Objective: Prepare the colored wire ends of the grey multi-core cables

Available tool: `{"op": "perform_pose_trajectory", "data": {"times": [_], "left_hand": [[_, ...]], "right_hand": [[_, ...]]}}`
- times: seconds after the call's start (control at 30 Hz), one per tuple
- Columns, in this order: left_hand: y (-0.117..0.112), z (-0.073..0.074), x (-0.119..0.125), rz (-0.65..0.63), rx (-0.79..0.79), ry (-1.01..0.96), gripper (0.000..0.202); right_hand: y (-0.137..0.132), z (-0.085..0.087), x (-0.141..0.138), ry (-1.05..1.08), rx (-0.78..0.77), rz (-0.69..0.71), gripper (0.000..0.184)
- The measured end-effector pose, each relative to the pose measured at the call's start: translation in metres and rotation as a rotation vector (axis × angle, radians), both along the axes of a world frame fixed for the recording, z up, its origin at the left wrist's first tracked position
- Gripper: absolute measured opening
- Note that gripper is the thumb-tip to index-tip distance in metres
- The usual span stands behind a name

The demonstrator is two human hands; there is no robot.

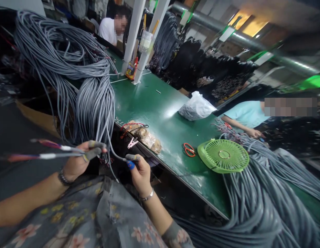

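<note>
My left hand [77,164] is closed in a pinch around grey cables [63,155]. Their ends reach out to the left, with white sleeves [48,156] and red and blue wires [20,157] that are blurred. With thumb and forefinger, my right hand [141,172] pinches another grey cable [114,151], which comes down from the hanging bundle. Grey covers sit on some fingertips of both hands, and a blue wrap [130,165] is on the right thumb. Just behind my hands hangs a thick bundle of grey cables [95,106] over the table edge.
On the green table [149,100] lie orange-handled scissors [189,150], a green fan [224,155], a white plastic bag [197,106] and a pink clip [132,142]. More grey cables [263,199] fill the right side. Two people work beyond, one in a light blue shirt [245,113].
</note>
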State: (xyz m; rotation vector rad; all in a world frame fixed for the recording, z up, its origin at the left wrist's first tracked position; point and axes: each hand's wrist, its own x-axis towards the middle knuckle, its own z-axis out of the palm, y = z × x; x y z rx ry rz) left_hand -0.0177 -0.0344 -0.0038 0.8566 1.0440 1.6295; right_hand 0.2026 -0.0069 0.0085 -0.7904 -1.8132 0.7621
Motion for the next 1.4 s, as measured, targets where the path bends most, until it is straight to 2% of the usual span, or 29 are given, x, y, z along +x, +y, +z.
{"op": "perform_pose_trajectory", "data": {"times": [0.1, 0.2, 0.3, 0.47, 0.53, 0.6, 0.73, 0.8, 0.9, 1.03, 1.1, 1.23, 1.33, 1.4], "left_hand": [[-0.001, 0.002, -0.016, 0.273, 0.025, -0.211, 0.041], [-0.005, 0.010, -0.031, 0.387, 0.062, -0.233, 0.044], [-0.017, 0.023, -0.040, 0.412, 0.088, -0.163, 0.046], [-0.034, 0.044, -0.042, 0.389, -0.024, -0.039, 0.050], [-0.031, 0.046, -0.040, 0.293, -0.050, 0.008, 0.045], [-0.022, 0.044, -0.035, 0.125, -0.062, 0.029, 0.040], [0.003, 0.031, -0.013, -0.174, -0.111, 0.029, 0.041], [0.012, 0.020, 0.001, -0.242, -0.136, 0.111, 0.041], [0.017, 0.001, 0.014, -0.333, -0.117, 0.346, 0.039], [0.020, -0.018, 0.012, -0.399, 0.045, 0.680, 0.037], [0.023, -0.018, 0.008, -0.459, 0.129, 0.769, 0.032], [0.030, 0.001, 0.008, -0.682, 0.125, 0.854, 0.025], [0.033, 0.014, 0.010, -0.694, 0.095, 0.871, 0.029], [0.033, 0.017, 0.010, -0.705, 0.056, 0.841, 0.034]], "right_hand": [[0.002, -0.006, 0.015, 0.024, -0.030, -0.061, 0.012], [0.002, -0.008, 0.024, -0.022, -0.010, -0.052, 0.013], [0.002, -0.009, 0.025, -0.127, 0.029, 0.022, 0.015], [0.003, -0.012, 0.018, -0.252, 0.096, 0.149, 0.018], [0.004, -0.013, 0.016, -0.262, 0.088, 0.165, 0.018], [0.005, -0.013, 0.014, -0.245, 0.056, 0.172, 0.018], [0.008, -0.014, 0.007, -0.181, -0.116, 0.191, 0.018], [0.009, -0.015, 0.001, -0.121, -0.269, 0.204, 0.019], [0.009, -0.016, -0.009, 0.032, -0.545, 0.191, 0.030], [0.007, -0.014, -0.019, 0.240, -0.784, 0.085, 0.043], [0.006, -0.012, -0.023, 0.303, -0.838, 0.026, 0.045], [0.008, -0.007, -0.031, 0.388, -0.889, -0.091, 0.048], [0.013, -0.003, -0.036, 0.398, -0.912, -0.086, 0.049], [0.016, -0.001, -0.040, 0.394, -0.940, -0.048, 0.050]]}}
